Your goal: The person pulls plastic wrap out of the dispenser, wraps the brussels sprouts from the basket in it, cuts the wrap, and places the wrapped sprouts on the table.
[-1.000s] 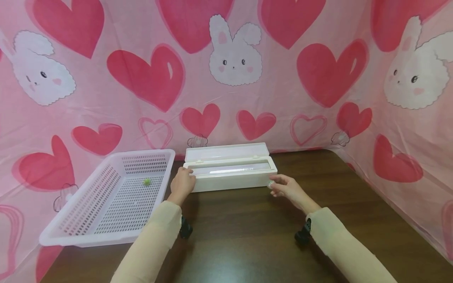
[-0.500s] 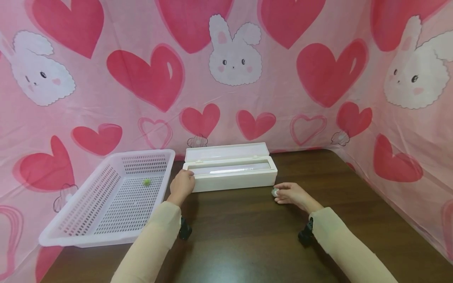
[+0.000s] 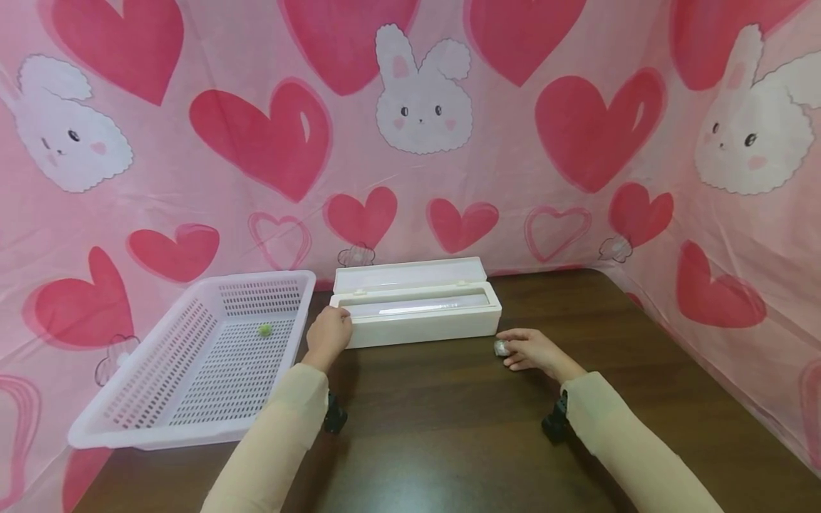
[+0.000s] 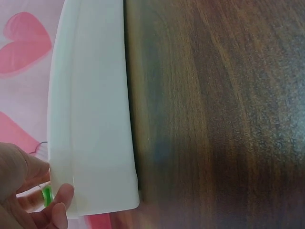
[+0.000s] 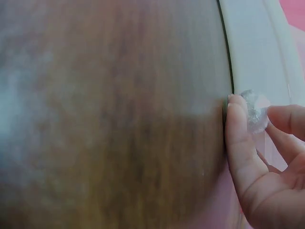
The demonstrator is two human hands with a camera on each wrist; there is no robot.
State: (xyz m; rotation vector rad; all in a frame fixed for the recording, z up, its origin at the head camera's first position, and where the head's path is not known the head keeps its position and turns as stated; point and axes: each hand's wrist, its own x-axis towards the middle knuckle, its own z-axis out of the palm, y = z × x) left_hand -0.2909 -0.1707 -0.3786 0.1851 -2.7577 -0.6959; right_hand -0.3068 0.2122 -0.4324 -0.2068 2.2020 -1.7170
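Observation:
A long white plastic wrap dispenser (image 3: pixel 423 330) lies on the table with its lid (image 3: pixel 410 274) standing open at the back; a shiny clear roll (image 3: pixel 417 306) shows inside. My left hand (image 3: pixel 328 335) grips the left end of this box, fingers over its edge and front. In the left wrist view a bit of green (image 4: pixel 46 195) shows between the fingers. Just off the front right corner, my right hand (image 3: pixel 535 351) pinches a small, silvery, see-through crumpled ball (image 5: pixel 256 112) between thumb and fingertips, low over the wood.
To the left stands a white perforated plastic basket (image 3: pixel 250 431) with a small green ball (image 3: pixel 265 330) inside. The brown wooden table (image 3: pixel 423 427) backs onto a pink cloth (image 3: pixel 410 178) printed with hearts and rabbits.
My right hand has moved from the front right corner of the box a little down and right, carrying the crumpled ball. My left hand has stayed on the left end of the box.

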